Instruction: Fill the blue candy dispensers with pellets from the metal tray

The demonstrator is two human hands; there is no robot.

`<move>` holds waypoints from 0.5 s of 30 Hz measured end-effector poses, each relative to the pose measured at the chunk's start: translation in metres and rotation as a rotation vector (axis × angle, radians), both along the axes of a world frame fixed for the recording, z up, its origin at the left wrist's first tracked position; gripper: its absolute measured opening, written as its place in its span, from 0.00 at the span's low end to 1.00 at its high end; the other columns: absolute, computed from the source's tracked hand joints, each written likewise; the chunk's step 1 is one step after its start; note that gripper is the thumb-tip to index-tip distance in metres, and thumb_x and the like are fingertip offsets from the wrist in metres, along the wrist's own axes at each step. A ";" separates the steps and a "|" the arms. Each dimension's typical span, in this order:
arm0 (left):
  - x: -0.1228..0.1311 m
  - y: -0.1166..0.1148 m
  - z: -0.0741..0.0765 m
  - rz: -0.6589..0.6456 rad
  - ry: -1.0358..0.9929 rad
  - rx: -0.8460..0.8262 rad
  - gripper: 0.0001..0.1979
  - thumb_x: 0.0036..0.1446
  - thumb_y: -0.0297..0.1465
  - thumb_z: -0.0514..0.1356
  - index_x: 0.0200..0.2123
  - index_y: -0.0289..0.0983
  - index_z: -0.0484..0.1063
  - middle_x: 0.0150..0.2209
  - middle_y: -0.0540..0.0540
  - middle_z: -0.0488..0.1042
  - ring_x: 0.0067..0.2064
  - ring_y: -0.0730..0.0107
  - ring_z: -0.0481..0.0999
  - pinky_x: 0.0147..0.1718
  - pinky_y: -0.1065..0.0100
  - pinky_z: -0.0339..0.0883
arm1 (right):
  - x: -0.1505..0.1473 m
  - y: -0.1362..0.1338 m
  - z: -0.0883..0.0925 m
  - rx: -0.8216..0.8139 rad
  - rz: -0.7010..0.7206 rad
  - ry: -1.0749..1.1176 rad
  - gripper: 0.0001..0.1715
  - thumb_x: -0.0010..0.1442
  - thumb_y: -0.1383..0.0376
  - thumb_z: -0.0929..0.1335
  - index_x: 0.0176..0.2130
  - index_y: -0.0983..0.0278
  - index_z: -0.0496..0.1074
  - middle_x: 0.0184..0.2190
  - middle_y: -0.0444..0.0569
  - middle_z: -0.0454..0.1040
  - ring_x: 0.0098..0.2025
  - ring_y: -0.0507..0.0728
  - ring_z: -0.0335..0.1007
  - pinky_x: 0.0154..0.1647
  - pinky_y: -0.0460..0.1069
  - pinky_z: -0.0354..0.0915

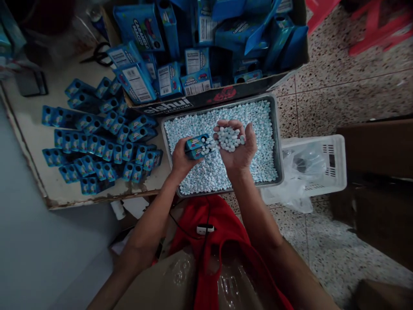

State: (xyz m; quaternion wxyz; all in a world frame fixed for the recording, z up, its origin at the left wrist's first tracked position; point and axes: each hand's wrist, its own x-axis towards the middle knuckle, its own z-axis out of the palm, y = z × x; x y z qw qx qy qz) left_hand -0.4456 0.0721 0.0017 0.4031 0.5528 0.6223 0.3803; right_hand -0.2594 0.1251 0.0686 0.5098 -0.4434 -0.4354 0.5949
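Over the left part of a metal tray (279, 150) full of pale blue and white candies (206, 181), my left hand (181, 157) grips small blue boxes (196, 146), seemingly two side by side, with round holes facing up. Just to their right is my right hand (237, 150), palm up and cupped, with its fingers partly curled round a heap of candies (229, 138). Loose candies lie between the palm and the boxes, some on the box tops.
Many small blue boxes (93, 144) stand on the table (67, 193) at left. A large carton (206, 97) of blue boxes sits behind the tray. Scissors (100, 55) lie at back left. A white crate (338, 163) with plastic bags is at right.
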 end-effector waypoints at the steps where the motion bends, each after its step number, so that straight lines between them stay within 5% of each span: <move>1: -0.001 -0.001 -0.002 -0.014 -0.001 -0.003 0.40 0.35 0.38 0.84 0.53 0.43 0.76 0.52 0.43 0.81 0.55 0.46 0.81 0.58 0.54 0.74 | -0.001 0.000 -0.001 0.009 0.001 -0.007 0.49 0.68 0.29 0.49 0.58 0.55 0.75 0.54 0.56 0.80 0.58 0.66 0.78 0.55 0.64 0.76; 7: 0.002 -0.001 -0.011 0.030 -0.056 0.002 0.41 0.36 0.40 0.83 0.55 0.44 0.75 0.53 0.42 0.81 0.55 0.44 0.82 0.56 0.49 0.76 | -0.003 0.002 -0.009 0.054 0.020 -0.038 0.49 0.69 0.31 0.50 0.60 0.58 0.76 0.50 0.59 0.81 0.59 0.70 0.77 0.60 0.70 0.72; 15: 0.009 0.000 -0.009 0.016 -0.110 -0.026 0.41 0.34 0.35 0.83 0.54 0.44 0.75 0.53 0.45 0.81 0.55 0.49 0.81 0.56 0.56 0.74 | -0.006 0.001 -0.013 0.128 0.015 -0.193 0.50 0.70 0.34 0.45 0.53 0.58 0.78 0.53 0.60 0.75 0.61 0.70 0.73 0.64 0.72 0.69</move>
